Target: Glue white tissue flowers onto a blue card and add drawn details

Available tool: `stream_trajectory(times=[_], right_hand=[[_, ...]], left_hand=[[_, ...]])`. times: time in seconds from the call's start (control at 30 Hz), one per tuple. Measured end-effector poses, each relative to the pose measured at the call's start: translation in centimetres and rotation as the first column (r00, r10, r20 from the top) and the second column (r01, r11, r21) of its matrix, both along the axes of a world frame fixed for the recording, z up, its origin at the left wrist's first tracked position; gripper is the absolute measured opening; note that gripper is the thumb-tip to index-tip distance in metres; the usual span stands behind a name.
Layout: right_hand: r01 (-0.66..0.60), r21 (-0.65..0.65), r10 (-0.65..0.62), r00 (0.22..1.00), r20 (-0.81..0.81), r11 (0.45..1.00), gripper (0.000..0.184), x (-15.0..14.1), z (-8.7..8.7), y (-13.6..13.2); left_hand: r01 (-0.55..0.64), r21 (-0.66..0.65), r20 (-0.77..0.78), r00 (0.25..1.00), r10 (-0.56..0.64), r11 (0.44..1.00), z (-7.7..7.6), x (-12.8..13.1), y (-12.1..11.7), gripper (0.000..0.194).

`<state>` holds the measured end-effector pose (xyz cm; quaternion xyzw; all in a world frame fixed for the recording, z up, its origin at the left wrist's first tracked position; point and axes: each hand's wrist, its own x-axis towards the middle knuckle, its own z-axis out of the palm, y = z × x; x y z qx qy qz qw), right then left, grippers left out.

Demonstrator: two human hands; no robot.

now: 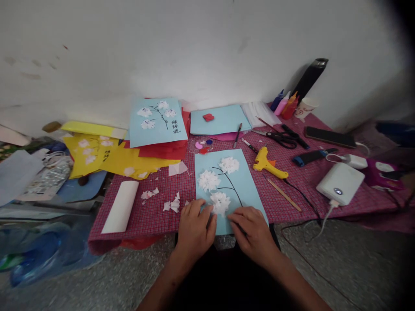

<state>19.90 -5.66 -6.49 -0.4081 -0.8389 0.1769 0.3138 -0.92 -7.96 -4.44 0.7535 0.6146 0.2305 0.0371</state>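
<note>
A light blue sheet of paper lies at the table's front edge, with a drawn dark branch and three white paper flowers on it. My left hand rests at the sheet's lower left, its fingers stretched and slightly apart, their tips beside the lowest white flower. On the other side of that flower, my right hand lies over the sheet with fingers extended and thumb apart. Neither hand visibly holds anything. Scraps of torn white paper lie left of the sheet.
Right of the sheet are a yellow glue gun, scissors, a wooden stick and a white power bank with cables. A finished flower picture lies behind. A white paper roll sits at left; paint bottles stand against the wall.
</note>
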Motion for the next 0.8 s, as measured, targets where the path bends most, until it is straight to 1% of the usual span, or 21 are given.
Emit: stream_trajectory(times=[0.23,0.37,0.47,0.53,0.63,0.8], right_hand=[[-0.011,-0.036,0.011,1.000,0.010,0.999,0.020,0.1,0.4,0.1],[-0.002,-0.094,-0.001,1.000,-0.027,0.996,0.023,0.2,1.3,0.8],[-0.019,-0.095,0.018,1.000,-0.007,0.995,0.028,-0.4,2.3,1.9],[-0.049,-0.068,0.053,0.997,0.064,0.996,0.031,-1.3,3.0,2.8],[-0.077,-0.041,0.084,0.973,0.214,0.996,0.033,-2.9,3.8,3.9],[-0.063,-0.097,0.099,0.898,0.429,0.993,0.026,-4.5,4.4,4.7]], left_hand=[[0.011,-0.012,0.016,1.000,-0.011,1.000,-0.6,-0.2,0.1,0.023],[0.024,0.004,0.037,0.999,-0.024,1.000,-1.0,-0.4,-0.1,0.023],[0.036,0.013,0.059,0.998,-0.037,0.999,-1.2,-0.6,-0.2,0.023],[0.037,0.019,0.071,0.997,-0.038,0.999,-1.2,-0.6,-0.2,0.023],[0.041,0.014,0.085,0.996,-0.042,0.999,-1.2,-0.6,-0.1,0.022],[0.065,0.027,0.114,0.991,-0.068,0.998,-0.9,-0.6,0.0,0.022]])
